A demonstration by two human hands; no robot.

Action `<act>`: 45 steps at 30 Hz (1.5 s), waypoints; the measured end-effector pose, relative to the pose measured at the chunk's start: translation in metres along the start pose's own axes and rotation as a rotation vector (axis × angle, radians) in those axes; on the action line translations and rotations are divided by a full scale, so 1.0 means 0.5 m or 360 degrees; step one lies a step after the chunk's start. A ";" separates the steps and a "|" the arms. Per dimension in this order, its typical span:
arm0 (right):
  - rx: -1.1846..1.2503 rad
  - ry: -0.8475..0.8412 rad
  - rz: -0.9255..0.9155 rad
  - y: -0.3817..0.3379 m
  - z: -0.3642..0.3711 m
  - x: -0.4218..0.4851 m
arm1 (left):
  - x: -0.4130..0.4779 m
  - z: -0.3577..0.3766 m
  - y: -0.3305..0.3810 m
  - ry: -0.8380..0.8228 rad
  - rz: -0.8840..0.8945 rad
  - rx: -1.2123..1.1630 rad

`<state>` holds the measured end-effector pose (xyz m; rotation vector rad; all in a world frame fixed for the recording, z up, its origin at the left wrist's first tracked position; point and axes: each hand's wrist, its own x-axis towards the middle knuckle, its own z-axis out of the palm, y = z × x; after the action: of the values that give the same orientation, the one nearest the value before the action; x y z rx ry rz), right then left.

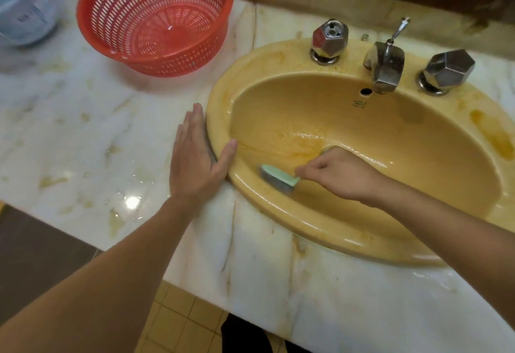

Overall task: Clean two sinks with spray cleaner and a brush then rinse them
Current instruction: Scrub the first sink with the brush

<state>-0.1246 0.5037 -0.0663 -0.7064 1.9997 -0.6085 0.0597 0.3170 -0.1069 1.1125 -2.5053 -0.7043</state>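
The right grip (342, 174) is curled round the handle end of the pale green brush (278, 176), whose bristles press on the near left wall inside the yellow sink (278, 55). The brush looks light and stiff, a hard plastic back over bristles. Wet, it is likely slippery, so the hold belongs on the handle, fingers wrapped, clear of the bristles. The left grip (195, 157) lies flat with straight fingers on the worktop (83, 129), thumb over the sink's rim, probably bracing. Orange-brown streaks mark bowl and rim. Behind stands the tap (386, 65). To the left sits a red basket (156, 18).
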 end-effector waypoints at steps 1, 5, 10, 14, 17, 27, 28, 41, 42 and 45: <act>-0.0055 0.0033 0.0015 0.002 0.003 0.005 | 0.000 -0.001 0.000 0.0004 -0.0007 0.0007; 0.0218 -0.0042 0.0081 0.002 0.004 0.017 | 0.001 0.000 0.003 0.0008 -0.0002 -0.0006; 0.0106 0.0158 0.0095 0.004 0.033 0.034 | 0.003 -0.003 0.003 0.0016 -0.0001 0.0010; 0.0181 0.0129 0.0050 -0.011 0.044 0.043 | 0.005 -0.002 0.003 0.0011 -0.0001 -0.0001; 0.0066 0.0263 0.0087 -0.006 0.056 0.048 | 0.004 -0.002 0.001 0.0017 0.0002 0.0000; 0.0452 0.0080 -0.0055 -0.018 0.093 0.075 | 0.006 0.001 -0.004 0.0020 0.0029 -0.0004; 0.0511 0.0035 -0.0093 -0.029 0.091 0.075 | 0.008 0.002 -0.006 0.0020 0.0033 -0.0004; 0.0583 -0.0118 0.0082 -0.005 0.081 0.131 | 0.013 0.009 -0.015 0.0044 0.0022 -0.0023; 0.0858 -0.0320 0.0078 -0.011 0.080 0.131 | 0.013 0.009 -0.016 0.0044 0.0021 -0.0018; 0.0672 -0.0256 0.0087 -0.005 0.067 0.155 | 0.014 0.011 -0.020 0.0042 0.0021 -0.0008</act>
<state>-0.1283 0.4440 -0.1259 -0.4267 1.6626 -0.8780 0.0585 0.3076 -0.1162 1.0957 -2.4850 -0.6878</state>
